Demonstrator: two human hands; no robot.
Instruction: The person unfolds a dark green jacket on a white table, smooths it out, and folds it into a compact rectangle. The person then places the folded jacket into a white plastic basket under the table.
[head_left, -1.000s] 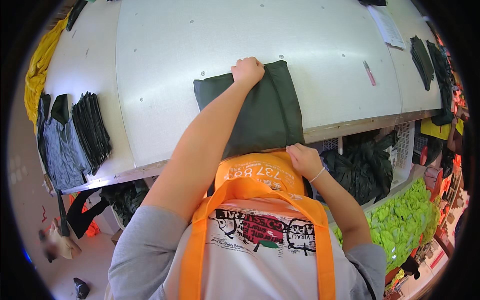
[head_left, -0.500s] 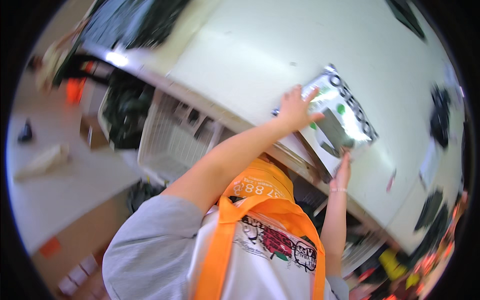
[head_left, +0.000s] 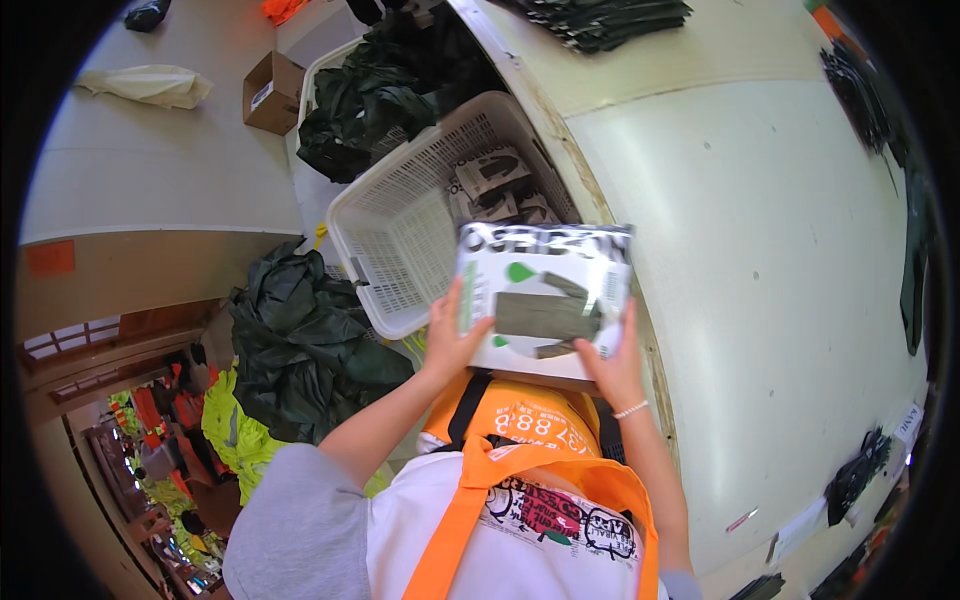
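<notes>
A flat, glossy plastic package [head_left: 525, 265], white with black lettering and a picture of an olive-green garment, is held up in front of my waist. My left hand [head_left: 455, 338] is closed on its left edge, thumb on the front. On the opposite edge, my right hand [head_left: 613, 365] grips it, with the thumb pressed over the picture. Just beyond the package stands a white slatted basket [head_left: 395, 205]. Several similar packages [head_left: 492, 180] lie at its right end, partly hidden by the package I hold.
To the right runs a white table [head_left: 740, 290] with a worn wooden edge. Stacked dark garments [head_left: 600, 20] lie on its far end, a pen [head_left: 741, 520] nearer. Dark green garments [head_left: 305, 345] are heaped left of me, beside a yellow one [head_left: 235, 425]. A cardboard box [head_left: 272, 95] stands farther off.
The package has gone from the tabletop to above the table's edge by the basket, now upright between both hands. My left hand, spread on it before, now grips its side. The view has turned left.
</notes>
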